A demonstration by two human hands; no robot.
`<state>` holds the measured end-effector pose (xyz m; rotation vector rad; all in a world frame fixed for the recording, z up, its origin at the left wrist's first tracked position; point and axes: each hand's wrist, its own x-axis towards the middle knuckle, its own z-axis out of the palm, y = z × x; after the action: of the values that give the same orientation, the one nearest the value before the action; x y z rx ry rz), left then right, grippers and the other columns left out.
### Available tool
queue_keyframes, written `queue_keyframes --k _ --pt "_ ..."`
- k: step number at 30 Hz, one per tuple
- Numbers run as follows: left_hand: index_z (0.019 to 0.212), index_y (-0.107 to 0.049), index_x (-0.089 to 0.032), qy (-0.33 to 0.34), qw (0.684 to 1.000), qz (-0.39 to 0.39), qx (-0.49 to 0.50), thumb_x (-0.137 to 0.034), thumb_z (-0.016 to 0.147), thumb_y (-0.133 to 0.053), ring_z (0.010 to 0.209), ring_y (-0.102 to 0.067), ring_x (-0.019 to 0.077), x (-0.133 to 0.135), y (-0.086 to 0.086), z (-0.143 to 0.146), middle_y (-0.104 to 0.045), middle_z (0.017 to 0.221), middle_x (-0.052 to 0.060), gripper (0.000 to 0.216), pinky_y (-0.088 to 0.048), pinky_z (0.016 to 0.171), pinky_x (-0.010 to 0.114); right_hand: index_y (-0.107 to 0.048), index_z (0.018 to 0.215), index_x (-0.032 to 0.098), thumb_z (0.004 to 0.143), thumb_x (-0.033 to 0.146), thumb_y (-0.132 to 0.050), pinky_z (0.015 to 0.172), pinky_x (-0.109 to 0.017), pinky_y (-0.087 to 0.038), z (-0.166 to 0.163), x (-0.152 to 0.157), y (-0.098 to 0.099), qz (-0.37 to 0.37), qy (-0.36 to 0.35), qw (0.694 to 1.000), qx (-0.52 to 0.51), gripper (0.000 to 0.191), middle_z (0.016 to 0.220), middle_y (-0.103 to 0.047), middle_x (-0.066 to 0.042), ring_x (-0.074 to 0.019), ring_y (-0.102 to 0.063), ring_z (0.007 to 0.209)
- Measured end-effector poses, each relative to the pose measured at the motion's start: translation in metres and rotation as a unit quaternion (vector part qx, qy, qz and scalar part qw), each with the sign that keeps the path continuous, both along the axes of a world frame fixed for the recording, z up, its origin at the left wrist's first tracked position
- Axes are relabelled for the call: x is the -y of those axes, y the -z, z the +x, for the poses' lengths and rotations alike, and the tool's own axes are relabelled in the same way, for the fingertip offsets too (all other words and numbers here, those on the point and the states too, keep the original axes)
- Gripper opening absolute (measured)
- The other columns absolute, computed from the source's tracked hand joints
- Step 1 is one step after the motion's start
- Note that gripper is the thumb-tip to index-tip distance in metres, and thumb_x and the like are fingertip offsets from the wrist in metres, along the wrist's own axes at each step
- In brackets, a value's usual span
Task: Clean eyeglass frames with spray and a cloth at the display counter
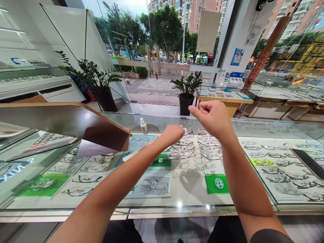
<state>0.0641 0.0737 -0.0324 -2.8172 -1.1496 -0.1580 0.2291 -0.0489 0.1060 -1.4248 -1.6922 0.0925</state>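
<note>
My left hand (174,134) is closed in a loose fist above the glass counter (187,201), near the rows of eyeglasses (186,145). Whatever its fingers may hold is hidden. Higher and to the right, my right hand (215,116) is raised with its fingers curled in and thumb pointing left; nothing shows in it. The two hands are apart. A small white bottle (143,126) stands left of my left hand. Below my left forearm, a card picturing glasses (155,185) lies in the display. A green card (217,184) with a white logo is beside my right forearm.
On the left, a brown tilted board (101,126) juts over the counter. A dark phone-like slab (310,163) lies at the right. More eyeglasses (275,155) fill the right section. Potted plants (186,101) and glass doors (153,64) are beyond the counter.
</note>
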Motion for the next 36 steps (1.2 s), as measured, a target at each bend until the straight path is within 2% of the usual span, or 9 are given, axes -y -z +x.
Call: queue_keyframes --k 4,9,13,15,20,26,31,34,36 --pt "0.092 -0.079 -0.017 -0.003 1.000 -0.003 -0.006 -0.019 0.099 -0.057 0.089 -0.075 0.0274 0.002 0.003 0.002 -0.081 0.103 0.015 0.023 -0.047 0.076 0.034 -0.018 0.056 0.027 0.098 0.043 -0.060 0.058 -0.033 -0.015 -0.004 0.000 0.002 0.006 -0.044 0.999 -0.031 0.061 0.059 -0.016 0.005 -0.0124 -0.015 0.060" --pt "0.088 -0.079 -0.016 -0.009 1.000 -0.007 -0.009 -0.015 0.097 -0.058 0.085 -0.073 0.0272 -0.003 0.011 0.002 -0.080 0.098 0.015 0.022 -0.045 0.074 0.034 -0.019 0.056 0.027 0.098 0.042 -0.059 0.057 -0.032 -0.013 -0.008 0.003 0.003 -0.001 -0.097 0.993 -0.061 0.060 0.059 -0.016 0.006 -0.0111 -0.015 0.058" --pt "0.085 -0.078 -0.017 -0.009 1.000 -0.009 0.003 -0.014 0.096 -0.059 0.081 -0.071 0.0259 -0.007 0.016 0.001 -0.079 0.093 0.014 0.023 -0.044 0.073 0.034 -0.019 0.056 0.027 0.098 0.042 -0.059 0.056 -0.032 -0.012 -0.009 0.002 0.004 -0.020 -0.110 0.992 -0.060 0.059 0.059 -0.016 0.006 -0.0111 -0.015 0.058" --pt "0.089 -0.079 -0.017 -0.002 1.000 -0.004 0.015 -0.017 0.098 -0.058 0.086 -0.070 0.0267 -0.008 0.017 0.000 -0.078 0.097 0.014 0.022 -0.044 0.077 0.036 -0.020 0.055 0.027 0.098 0.042 -0.058 0.056 -0.032 -0.012 -0.009 0.002 0.005 -0.025 -0.113 0.992 -0.058 0.060 0.059 -0.016 0.006 -0.0112 -0.015 0.058" --pt "0.107 -0.080 -0.017 0.023 0.999 0.019 0.039 -0.029 0.107 -0.047 0.118 -0.062 0.0335 -0.011 0.021 -0.002 -0.076 0.123 0.018 0.035 -0.043 0.093 0.044 -0.020 0.055 0.027 0.099 0.043 -0.058 0.056 -0.032 -0.013 -0.011 0.003 0.004 -0.030 -0.119 0.991 -0.055 0.060 0.059 -0.017 0.006 -0.0111 -0.015 0.058" --pt "0.099 -0.081 -0.019 0.029 0.999 0.000 0.039 -0.027 0.107 -0.042 0.120 -0.057 0.0331 -0.012 0.022 -0.004 -0.080 0.116 0.014 0.041 -0.040 0.095 0.045 -0.021 0.054 0.026 0.098 0.040 -0.058 0.056 -0.032 -0.014 -0.013 0.006 0.002 -0.040 -0.102 0.993 -0.037 0.060 0.058 -0.017 0.006 -0.0116 -0.016 0.058" --pt "0.102 -0.082 -0.018 0.020 0.998 -0.008 0.053 -0.027 0.105 -0.044 0.120 -0.056 0.0339 -0.009 0.010 -0.006 -0.079 0.123 0.015 0.038 -0.041 0.094 0.045 -0.022 0.053 0.026 0.099 0.041 -0.058 0.057 -0.032 -0.015 -0.013 0.005 0.003 -0.031 -0.108 0.993 -0.039 0.060 0.058 -0.018 0.006 -0.0121 -0.017 0.060" --pt "0.114 -0.081 -0.019 0.011 0.996 -0.005 0.088 -0.027 0.104 -0.047 0.121 -0.056 0.0340 -0.006 -0.008 -0.010 -0.077 0.133 0.015 0.037 -0.041 0.096 0.046 -0.022 0.055 0.026 0.099 0.041 -0.057 0.057 -0.032 -0.015 -0.012 0.006 0.002 -0.036 -0.114 0.992 -0.036 0.059 0.060 -0.018 0.006 -0.0122 -0.017 0.060" --pt "0.115 -0.081 -0.020 0.005 0.990 -0.011 0.140 -0.029 0.104 -0.048 0.119 -0.057 0.0341 -0.003 -0.024 -0.015 -0.078 0.132 0.013 0.036 -0.041 0.100 0.049 -0.022 0.056 0.026 0.100 0.042 -0.058 0.056 -0.032 -0.016 -0.011 0.006 0.001 -0.059 -0.112 0.992 -0.025 0.059 0.060 -0.018 0.006 -0.0124 -0.017 0.060"
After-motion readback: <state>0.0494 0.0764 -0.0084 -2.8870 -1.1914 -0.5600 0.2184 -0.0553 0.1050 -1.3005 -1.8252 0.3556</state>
